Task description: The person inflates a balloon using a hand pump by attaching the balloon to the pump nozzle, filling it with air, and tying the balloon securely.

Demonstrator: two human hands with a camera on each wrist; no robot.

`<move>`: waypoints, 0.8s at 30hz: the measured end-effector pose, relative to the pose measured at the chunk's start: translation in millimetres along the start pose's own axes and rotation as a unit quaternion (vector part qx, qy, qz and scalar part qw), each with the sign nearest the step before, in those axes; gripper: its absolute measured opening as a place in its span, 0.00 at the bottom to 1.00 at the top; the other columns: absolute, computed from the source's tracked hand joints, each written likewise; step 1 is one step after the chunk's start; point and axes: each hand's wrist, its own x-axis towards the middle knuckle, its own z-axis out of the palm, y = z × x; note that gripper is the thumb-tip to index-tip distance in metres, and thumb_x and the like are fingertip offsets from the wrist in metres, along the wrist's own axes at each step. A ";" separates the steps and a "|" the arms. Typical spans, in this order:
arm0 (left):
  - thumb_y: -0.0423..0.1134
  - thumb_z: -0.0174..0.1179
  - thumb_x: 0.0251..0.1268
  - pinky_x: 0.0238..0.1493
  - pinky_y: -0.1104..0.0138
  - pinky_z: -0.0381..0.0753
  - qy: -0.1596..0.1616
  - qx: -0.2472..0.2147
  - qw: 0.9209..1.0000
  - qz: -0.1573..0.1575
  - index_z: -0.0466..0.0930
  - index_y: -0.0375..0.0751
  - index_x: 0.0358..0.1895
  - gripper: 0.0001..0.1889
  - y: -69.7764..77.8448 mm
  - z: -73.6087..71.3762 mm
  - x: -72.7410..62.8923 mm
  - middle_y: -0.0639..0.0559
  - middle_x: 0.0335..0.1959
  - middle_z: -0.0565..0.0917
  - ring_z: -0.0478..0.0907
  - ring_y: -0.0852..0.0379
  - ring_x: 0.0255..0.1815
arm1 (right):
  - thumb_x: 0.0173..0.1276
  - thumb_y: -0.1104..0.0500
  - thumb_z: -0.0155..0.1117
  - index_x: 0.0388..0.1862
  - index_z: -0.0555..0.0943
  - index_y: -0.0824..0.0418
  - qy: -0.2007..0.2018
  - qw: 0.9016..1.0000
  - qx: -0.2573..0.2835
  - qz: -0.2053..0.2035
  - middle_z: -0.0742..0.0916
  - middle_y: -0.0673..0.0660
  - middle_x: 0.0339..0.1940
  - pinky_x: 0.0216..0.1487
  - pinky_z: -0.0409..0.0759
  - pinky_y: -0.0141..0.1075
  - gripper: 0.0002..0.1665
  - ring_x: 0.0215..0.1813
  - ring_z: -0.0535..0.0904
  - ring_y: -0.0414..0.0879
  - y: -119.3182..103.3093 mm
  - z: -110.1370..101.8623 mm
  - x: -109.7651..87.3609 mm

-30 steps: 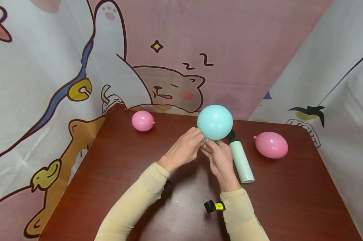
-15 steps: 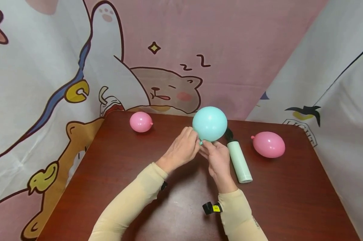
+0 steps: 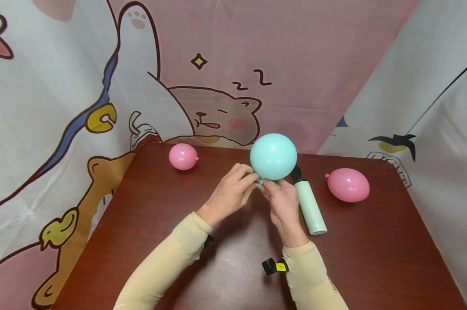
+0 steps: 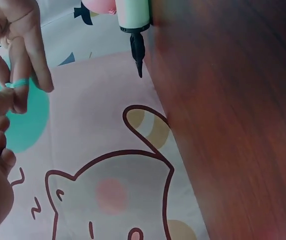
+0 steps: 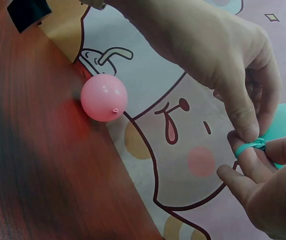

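Note:
A round teal balloon point(image 3: 273, 156) is held up above the far part of the table, its neck point(image 5: 250, 146) pointing toward me. In the right wrist view the stretched neck is looped round a finger of my right hand point(image 3: 284, 204), which holds it from the right. Thumb and fingertips of my left hand point(image 3: 229, 191) pinch at the neck from the left. The left wrist view shows the teal band point(image 4: 17, 83) around the right finger, with part of the balloon behind the hands. Exactly where the left fingertips meet the neck is partly hidden.
On the brown table point(image 3: 140, 241), a pale green hand pump point(image 3: 311, 209) with a black nozzle lies just right of my right hand. One pink knotted balloon point(image 3: 183, 156) rests at the back left, another pink balloon point(image 3: 348, 185) at the right. A cartoon-printed cloth point(image 3: 303, 64) hangs behind.
The left fingers have shifted slightly at the neck, and more of the teal neck shows between the hands. The balloon stays held in nearly the same spot.

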 end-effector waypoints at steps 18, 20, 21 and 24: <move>0.24 0.61 0.63 0.38 0.65 0.73 0.074 0.018 0.996 0.038 0.77 0.35 0.30 0.05 9.7 16.6 -7.7 0.47 0.33 0.75 0.71 0.51 0.35 | 0.74 0.66 0.61 0.48 0.82 0.75 -0.018 0.999 -0.041 0.010 0.88 0.49 0.30 0.49 0.84 0.35 0.11 0.38 0.86 0.40 7.0 2.5 -4.4; 0.25 0.58 0.65 0.40 0.62 0.72 0.089 0.014 0.996 0.022 0.74 0.34 0.31 0.05 10.2 21.2 -9.2 0.45 0.34 0.74 0.71 0.50 0.36 | 0.74 0.66 0.61 0.50 0.82 0.76 -0.014 0.999 -0.041 0.004 0.89 0.50 0.31 0.47 0.85 0.34 0.13 0.39 0.87 0.40 6.9 3.7 -5.9; 0.26 0.57 0.66 0.41 0.61 0.72 0.093 0.014 0.996 0.013 0.73 0.34 0.32 0.05 10.3 22.5 -9.3 0.45 0.35 0.74 0.70 0.50 0.37 | 0.74 0.65 0.61 0.49 0.82 0.76 -0.012 0.999 -0.041 0.001 0.89 0.50 0.30 0.47 0.85 0.34 0.13 0.39 0.87 0.40 6.8 4.4 -6.3; 0.27 0.54 0.68 0.41 0.60 0.70 0.096 0.015 0.995 -0.013 0.69 0.35 0.32 0.06 10.2 24.1 -8.7 0.45 0.33 0.70 0.68 0.49 0.36 | 0.73 0.64 0.63 0.46 0.84 0.75 0.004 0.998 -0.057 -0.005 0.89 0.49 0.29 0.45 0.84 0.34 0.13 0.37 0.86 0.40 7.1 6.0 -7.2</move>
